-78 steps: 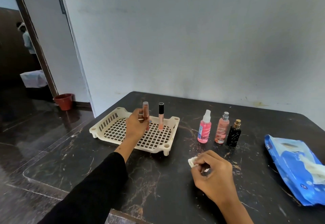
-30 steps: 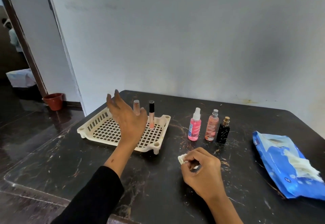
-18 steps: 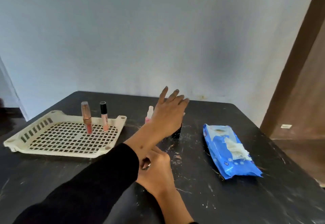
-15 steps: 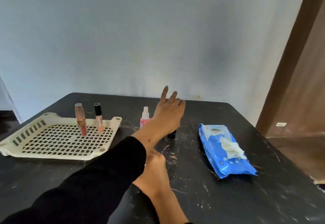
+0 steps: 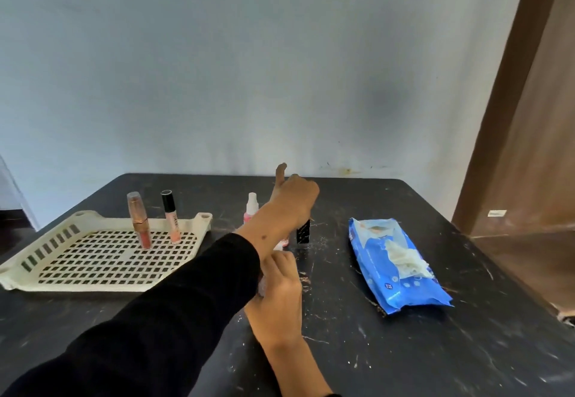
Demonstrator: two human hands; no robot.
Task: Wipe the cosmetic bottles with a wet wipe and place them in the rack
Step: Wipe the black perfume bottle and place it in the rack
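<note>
While the right hand (image 5: 277, 300) pinches the wet wipe (image 5: 262, 286) low over the desk (image 5: 404, 350), the left hand (image 5: 294, 200) closes over the black bottle (image 5: 303, 234), apparently to lift it for wiping, well apart from the rack (image 5: 93, 259).

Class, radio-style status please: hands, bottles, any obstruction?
Left hand closing over black bottle. Right hand clutching wet wipe. Two tubes upright in rack. Left forearm hides other bottles.

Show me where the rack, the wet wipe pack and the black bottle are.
rack (image 5: 37, 281), head view, on its cream front rim.
wet wipe pack (image 5: 370, 250), head view, on its blue wrapper.
black bottle (image 5: 303, 234), head view, on its lower body.
</note>
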